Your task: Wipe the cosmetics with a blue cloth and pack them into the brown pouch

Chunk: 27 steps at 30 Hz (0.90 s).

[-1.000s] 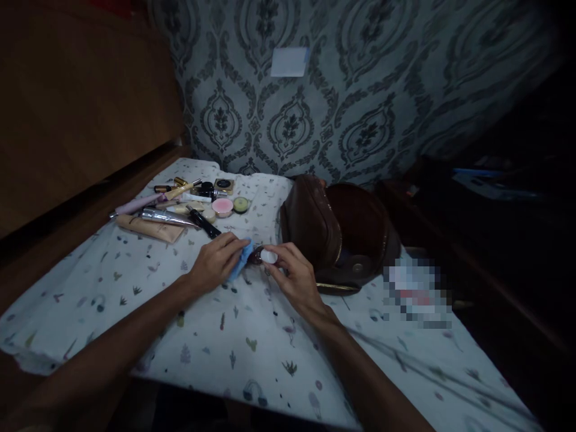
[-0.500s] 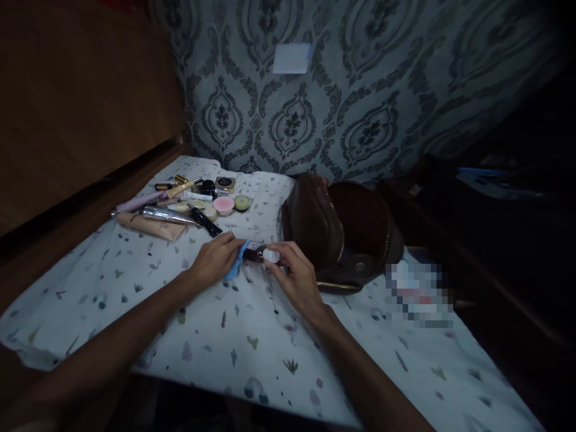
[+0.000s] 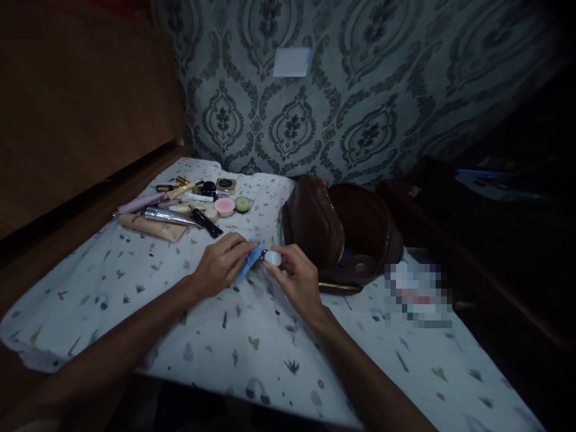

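Observation:
Between both hands is a small dark bottle with a white cap point(image 3: 273, 258), held level above the cloth-covered surface. My right hand point(image 3: 297, 279) pinches the white end between thumb and fingers. A blue cloth point(image 3: 246, 267) is in my left hand point(image 3: 220, 264), closed around the bottle's dark body, most of which it hides. Just beyond my left hand lies a black tube point(image 3: 206, 222). An opened brown leather bag point(image 3: 310, 228) stands close behind my right hand.
Makeup items lie grouped at the back left: a beige tube point(image 3: 153, 227), a silver tube point(image 3: 173, 216), a pink round compact point(image 3: 224, 207) and a green-topped round jar point(image 3: 243, 204). A patterned wall rises behind; wooden furniture point(image 3: 90, 108) borders the left. A blurred-out item point(image 3: 418, 297) lies right.
My left hand and the blue cloth have slid right along the bottle toward its white end, covering more of the dark body. My right hand keeps its hold almost in place.

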### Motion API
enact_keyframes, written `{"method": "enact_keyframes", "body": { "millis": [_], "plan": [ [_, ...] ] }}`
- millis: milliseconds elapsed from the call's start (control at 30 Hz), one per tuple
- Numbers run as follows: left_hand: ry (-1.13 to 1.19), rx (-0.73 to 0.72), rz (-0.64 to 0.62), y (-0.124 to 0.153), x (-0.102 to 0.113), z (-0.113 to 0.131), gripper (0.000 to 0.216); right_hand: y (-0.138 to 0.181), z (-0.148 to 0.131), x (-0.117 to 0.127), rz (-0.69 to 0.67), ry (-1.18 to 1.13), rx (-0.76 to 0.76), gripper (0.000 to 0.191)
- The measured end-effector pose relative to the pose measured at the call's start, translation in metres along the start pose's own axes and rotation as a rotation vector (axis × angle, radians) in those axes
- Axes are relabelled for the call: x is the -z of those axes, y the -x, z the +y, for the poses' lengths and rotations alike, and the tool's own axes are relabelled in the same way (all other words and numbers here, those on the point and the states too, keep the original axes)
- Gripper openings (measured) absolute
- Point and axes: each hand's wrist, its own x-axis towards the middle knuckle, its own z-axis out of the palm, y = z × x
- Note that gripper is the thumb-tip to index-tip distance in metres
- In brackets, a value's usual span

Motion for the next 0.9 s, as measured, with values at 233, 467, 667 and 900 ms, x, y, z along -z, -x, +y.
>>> {"method": "enact_keyframes", "body": {
  "millis": [233, 467, 667, 900],
  "plan": [
    [-0.082, 0.027, -0.078, -0.001, -0.005, 0.004, 0.032, 0.0, 0.0, -0.001, 0.009, -0.009, 0.028, 0.015],
    [-0.113, 0.216, -0.216, 0.007, -0.008, -0.024, 0.034, -0.001, -0.003, 0.002, -0.014, 0.002, 0.018, 0.02],
    [-0.183, 0.303, -0.33, 0.009, -0.012, -0.033, 0.027, -0.003, 0.0, 0.004, -0.034, -0.035, 0.004, 0.019],
    [0.014, 0.312, -0.257, 0.002, 0.0, -0.037, 0.023, -0.006, 0.005, 0.007, -0.094, -0.065, -0.004, 0.026]
  ]
}}
